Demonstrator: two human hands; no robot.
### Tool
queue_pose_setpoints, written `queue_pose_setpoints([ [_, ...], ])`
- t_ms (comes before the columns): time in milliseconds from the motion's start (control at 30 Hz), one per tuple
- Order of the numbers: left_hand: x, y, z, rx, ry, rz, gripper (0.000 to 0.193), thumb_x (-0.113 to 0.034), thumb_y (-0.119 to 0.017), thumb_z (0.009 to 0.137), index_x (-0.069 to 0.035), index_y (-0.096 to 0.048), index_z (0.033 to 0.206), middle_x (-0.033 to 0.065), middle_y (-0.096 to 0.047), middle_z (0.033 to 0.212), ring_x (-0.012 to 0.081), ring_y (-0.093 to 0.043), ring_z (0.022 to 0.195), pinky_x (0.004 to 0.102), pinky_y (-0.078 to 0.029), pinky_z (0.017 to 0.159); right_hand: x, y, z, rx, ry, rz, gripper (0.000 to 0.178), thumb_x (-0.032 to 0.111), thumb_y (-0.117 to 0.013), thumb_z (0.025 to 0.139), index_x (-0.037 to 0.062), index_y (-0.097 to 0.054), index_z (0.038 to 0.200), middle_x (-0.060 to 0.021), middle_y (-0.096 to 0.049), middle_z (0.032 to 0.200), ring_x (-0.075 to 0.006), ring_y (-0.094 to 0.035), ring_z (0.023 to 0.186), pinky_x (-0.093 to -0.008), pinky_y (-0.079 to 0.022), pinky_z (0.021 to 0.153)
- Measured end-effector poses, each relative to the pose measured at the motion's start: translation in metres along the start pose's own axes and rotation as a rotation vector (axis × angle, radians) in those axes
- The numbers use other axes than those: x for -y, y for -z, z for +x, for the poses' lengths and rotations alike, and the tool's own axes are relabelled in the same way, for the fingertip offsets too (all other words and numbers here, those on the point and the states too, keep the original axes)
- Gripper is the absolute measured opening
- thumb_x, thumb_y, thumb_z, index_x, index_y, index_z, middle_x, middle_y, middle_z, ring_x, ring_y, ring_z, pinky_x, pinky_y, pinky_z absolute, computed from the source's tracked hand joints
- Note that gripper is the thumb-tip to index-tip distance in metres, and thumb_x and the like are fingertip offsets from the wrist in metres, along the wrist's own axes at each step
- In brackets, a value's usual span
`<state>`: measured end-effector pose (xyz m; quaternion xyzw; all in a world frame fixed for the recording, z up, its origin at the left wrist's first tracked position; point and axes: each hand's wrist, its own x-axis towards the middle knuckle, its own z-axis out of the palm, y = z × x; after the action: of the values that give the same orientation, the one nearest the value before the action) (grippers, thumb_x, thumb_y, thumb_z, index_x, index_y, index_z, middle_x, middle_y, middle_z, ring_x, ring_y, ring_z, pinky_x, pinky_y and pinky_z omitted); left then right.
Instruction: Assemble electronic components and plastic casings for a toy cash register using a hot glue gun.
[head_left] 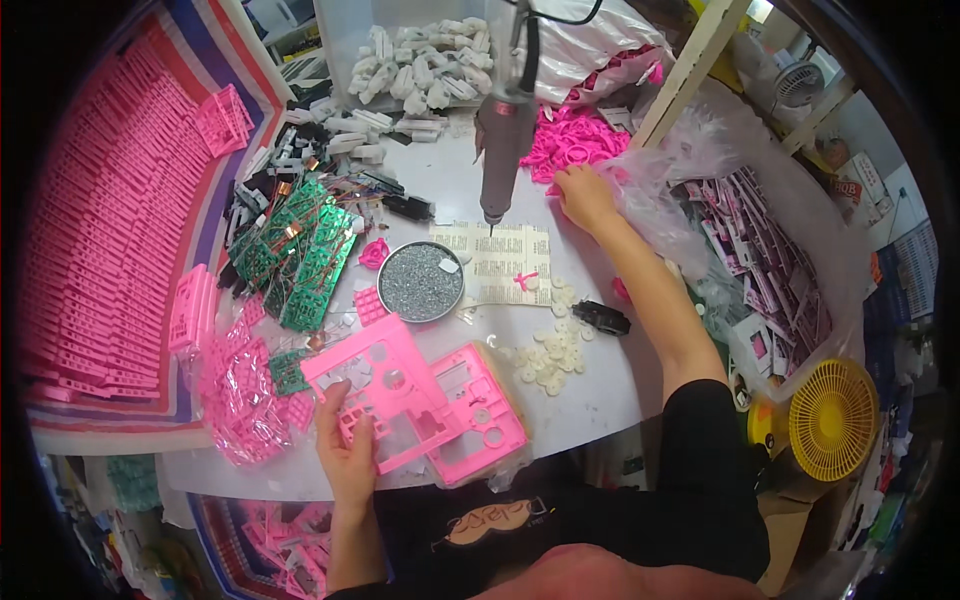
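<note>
My left hand grips a pink plastic casing panel by its left edge, tilted over the worktable. The panel has round holes, a window and rows of small key slots. Partly beneath it lies a second pink casing. My right hand is stretched far forward, its fingers bent at the near edge of a heap of small pink plastic parts; what the fingertips pinch is hidden. An electric screwdriver hangs bit-down over a printed paper sheet, where one small pink piece lies.
A round tin of screws stands mid-table, left of the sheet. Green circuit boards with wires pile farther left. Cream discs and a black part lie right. Stacked pink panels fill the left; a yellow fan stands right.
</note>
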<state>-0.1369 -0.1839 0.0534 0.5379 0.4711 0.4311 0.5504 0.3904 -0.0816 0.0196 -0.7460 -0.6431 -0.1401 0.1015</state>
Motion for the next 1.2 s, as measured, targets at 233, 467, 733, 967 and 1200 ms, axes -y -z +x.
queue_pose_setpoints([
  [233, -0.004, 0.02, -0.007, -0.073, -0.051, 0.001, 0.047, -0.001, -0.061, 0.091, 0.001, -0.052, 0.137, 0.0126, -0.052, 0.135, 0.0191, -0.051, 0.124, 0.0323, -0.04, 0.105, 0.033, 0.044, -0.03, 0.394, 0.108, 0.064, 0.023, 0.014, -0.064, 0.077, 0.009, -0.071, 0.098, -0.0155, -0.068, 0.101, -0.036, -0.065, 0.097, -0.0478, -0.053, 0.084],
  [467, -0.011, 0.032, 0.003, -0.162, -0.132, -0.071, 0.047, 0.003, -0.057, 0.095, 0.0, -0.047, 0.141, 0.0072, -0.057, 0.127, 0.0091, -0.06, 0.096, 0.0226, -0.051, 0.081, -0.021, 0.0, 0.015, 0.116, 0.322, 0.511, 0.033, 0.019, -0.068, 0.083, 0.0053, -0.068, 0.113, -0.0112, -0.072, 0.091, -0.0281, -0.069, 0.08, -0.0398, -0.055, 0.075],
  [733, -0.009, 0.036, 0.013, -0.189, -0.099, -0.135, 0.047, 0.002, -0.058, 0.094, 0.001, -0.046, 0.14, 0.0103, -0.054, 0.131, 0.015, -0.057, 0.111, 0.0285, -0.049, 0.093, 0.027, -0.047, 0.137, -0.095, 0.232, 0.281, 0.034, 0.017, -0.066, 0.078, 0.0071, -0.071, 0.11, -0.0214, -0.068, 0.109, -0.0411, -0.063, 0.101, -0.0488, -0.05, 0.09],
  [967, 0.003, 0.046, 0.021, -0.236, -0.195, 0.303, 0.046, 0.002, -0.062, 0.089, 0.001, -0.052, 0.134, 0.012, -0.053, 0.128, 0.0189, -0.054, 0.117, 0.03, -0.048, 0.096, 0.042, -0.073, 0.144, 0.183, 0.208, 0.027, 0.033, 0.027, -0.071, 0.079, 0.0028, -0.073, 0.102, -0.0245, -0.061, 0.114, -0.0427, -0.06, 0.107, -0.0474, -0.05, 0.094],
  [1200, -0.004, 0.03, 0.017, -0.163, -0.086, 0.046, 0.046, 0.001, -0.064, 0.09, -0.001, -0.053, 0.135, 0.0106, -0.051, 0.127, 0.0179, -0.055, 0.113, 0.0273, -0.051, 0.088, -0.001, -0.037, 0.051, 0.15, 0.434, 0.045, 0.041, 0.028, -0.072, 0.08, 0.0066, -0.069, 0.114, -0.0229, -0.061, 0.122, -0.0423, -0.059, 0.111, -0.046, -0.048, 0.098],
])
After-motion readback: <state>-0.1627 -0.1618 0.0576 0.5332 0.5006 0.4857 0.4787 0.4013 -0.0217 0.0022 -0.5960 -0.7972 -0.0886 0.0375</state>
